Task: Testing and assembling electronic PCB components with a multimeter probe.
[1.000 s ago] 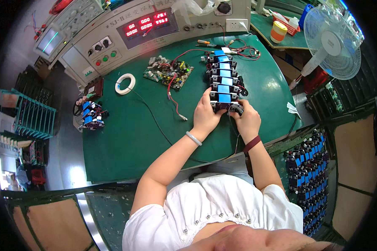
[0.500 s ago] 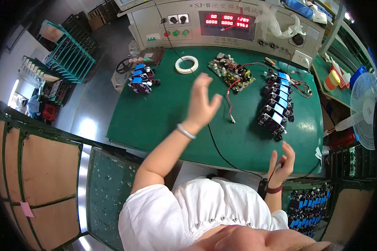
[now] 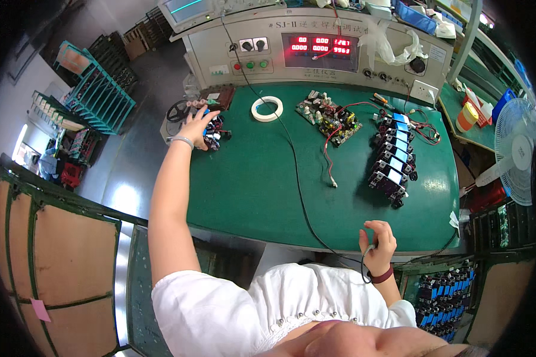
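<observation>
Head view, only one supplied. Left hand (image 3: pixel 195 126) is stretched far out to the left rear corner of the green table (image 3: pixel 250 184), fingers spread and laid over a small cluster of dark parts with blue tops (image 3: pixel 213 128) at the table's edge. The grip looks open, resting on or closing around the cluster; no part is seen lifted clear. The cluster lies directly under and just right of the palm, so the reach is already at its mark. A black handwheel (image 3: pixel 177 110) sits just left of the hand, off the table edge.

Right hand (image 3: pixel 377 241) is at the near edge of the table, close to the body, fingers loosely curled with thumb and forefinger pinched on a thin black cable (image 3: pixel 298 190) that runs back across the table toward the control panel (image 3: pixel 315 50). It is well apart from the cluster; the left hand is by far the nearer.

Row of blue-topped parts (image 3: pixel 393 157) stands on the right half of the table, its long axis running front to back, well apart from both hands. Circuit board (image 3: pixel 329 116) with red leads lies between that row and a white tape ring (image 3: pixel 267 109). White fan (image 3: pixel 518 152) stands beyond the table at far right.
</observation>
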Demonstrator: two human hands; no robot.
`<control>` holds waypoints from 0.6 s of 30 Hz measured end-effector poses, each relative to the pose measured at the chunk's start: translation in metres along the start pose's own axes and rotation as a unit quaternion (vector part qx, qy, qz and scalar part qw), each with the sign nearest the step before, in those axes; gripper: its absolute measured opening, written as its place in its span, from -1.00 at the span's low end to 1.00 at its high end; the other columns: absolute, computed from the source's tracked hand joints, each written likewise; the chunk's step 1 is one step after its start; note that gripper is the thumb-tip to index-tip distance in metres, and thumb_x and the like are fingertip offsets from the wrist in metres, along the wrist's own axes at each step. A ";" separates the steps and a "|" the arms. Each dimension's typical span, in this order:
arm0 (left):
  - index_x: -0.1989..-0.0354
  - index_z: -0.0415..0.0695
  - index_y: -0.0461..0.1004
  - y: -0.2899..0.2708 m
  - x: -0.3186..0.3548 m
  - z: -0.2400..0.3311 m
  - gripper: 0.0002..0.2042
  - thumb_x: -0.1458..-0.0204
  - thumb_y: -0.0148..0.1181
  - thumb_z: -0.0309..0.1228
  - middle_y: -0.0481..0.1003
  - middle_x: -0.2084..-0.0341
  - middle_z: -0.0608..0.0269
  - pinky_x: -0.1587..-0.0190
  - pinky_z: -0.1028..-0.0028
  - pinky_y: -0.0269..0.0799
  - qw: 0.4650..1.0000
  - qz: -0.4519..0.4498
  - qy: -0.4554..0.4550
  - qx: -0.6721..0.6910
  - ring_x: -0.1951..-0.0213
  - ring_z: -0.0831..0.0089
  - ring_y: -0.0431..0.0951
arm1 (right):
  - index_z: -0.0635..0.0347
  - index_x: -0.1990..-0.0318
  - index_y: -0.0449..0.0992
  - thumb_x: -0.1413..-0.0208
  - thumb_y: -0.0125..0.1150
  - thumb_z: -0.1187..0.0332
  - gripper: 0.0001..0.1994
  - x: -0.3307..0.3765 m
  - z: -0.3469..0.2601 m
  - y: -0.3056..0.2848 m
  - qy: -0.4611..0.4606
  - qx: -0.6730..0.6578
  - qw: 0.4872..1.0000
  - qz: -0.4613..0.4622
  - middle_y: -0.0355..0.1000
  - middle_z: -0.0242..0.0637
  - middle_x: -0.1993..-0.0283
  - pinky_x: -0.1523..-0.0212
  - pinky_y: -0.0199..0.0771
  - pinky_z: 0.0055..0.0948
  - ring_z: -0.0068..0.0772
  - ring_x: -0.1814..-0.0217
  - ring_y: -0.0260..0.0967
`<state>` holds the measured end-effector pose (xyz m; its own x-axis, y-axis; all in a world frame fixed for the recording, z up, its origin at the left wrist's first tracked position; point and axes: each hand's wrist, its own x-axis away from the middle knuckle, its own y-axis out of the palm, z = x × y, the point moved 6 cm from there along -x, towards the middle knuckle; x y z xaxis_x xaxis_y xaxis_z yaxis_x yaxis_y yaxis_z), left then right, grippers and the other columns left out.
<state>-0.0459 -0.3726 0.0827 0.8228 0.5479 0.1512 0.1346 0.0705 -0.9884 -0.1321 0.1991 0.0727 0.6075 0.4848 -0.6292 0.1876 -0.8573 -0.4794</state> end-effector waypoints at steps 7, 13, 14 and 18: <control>-0.12 0.22 0.36 -0.003 0.003 -0.007 -0.10 0.60 0.60 -0.50 0.33 -0.21 0.28 -0.16 0.07 0.37 0.987 0.065 0.144 -0.011 -0.11 -0.18 0.35 | 0.23 0.17 0.50 0.09 0.31 0.68 -0.71 0.000 -0.005 0.005 0.005 -0.012 1.000 -0.029 0.50 -0.22 0.35 0.64 0.19 -0.46 -0.42 0.67 0.20; -0.09 0.14 0.38 -0.022 0.066 0.049 -0.21 0.50 0.57 -0.41 0.42 -0.07 0.21 -0.07 0.12 0.47 0.989 0.056 0.137 -0.018 0.03 -0.07 0.49 | 0.24 0.16 0.50 0.11 0.29 0.70 -0.69 -0.002 -0.002 0.012 0.017 -0.009 0.998 -0.064 0.50 -0.23 0.36 0.59 0.27 -0.44 -0.36 0.60 0.33; -0.09 0.14 0.40 -0.023 0.079 0.062 -0.23 0.48 0.57 -0.40 0.43 -0.07 0.23 -0.06 0.11 0.47 0.987 0.067 0.140 -0.037 0.04 -0.07 0.49 | 0.24 0.16 0.50 0.11 0.29 0.70 -0.69 -0.002 0.000 0.016 0.021 -0.013 0.997 -0.067 0.50 -0.23 0.36 0.59 0.27 -0.44 -0.36 0.60 0.33; -0.11 0.17 0.43 -0.018 0.126 0.108 -0.24 0.44 0.58 -0.37 0.43 -0.09 0.29 0.03 0.16 0.53 0.983 0.077 0.149 -0.073 0.13 -0.02 0.53 | 0.25 0.17 0.50 0.12 0.29 0.70 -0.69 -0.003 -0.004 0.021 0.006 -0.025 0.996 -0.081 0.50 -0.19 0.36 0.51 0.41 -0.41 -0.24 0.46 0.49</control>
<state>-0.0046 -0.2148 0.1174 0.9619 0.2729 0.0191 0.0556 -0.1267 -0.9904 -0.1271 0.1785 0.0668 0.5749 0.6155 -0.5391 0.3225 -0.7760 -0.5420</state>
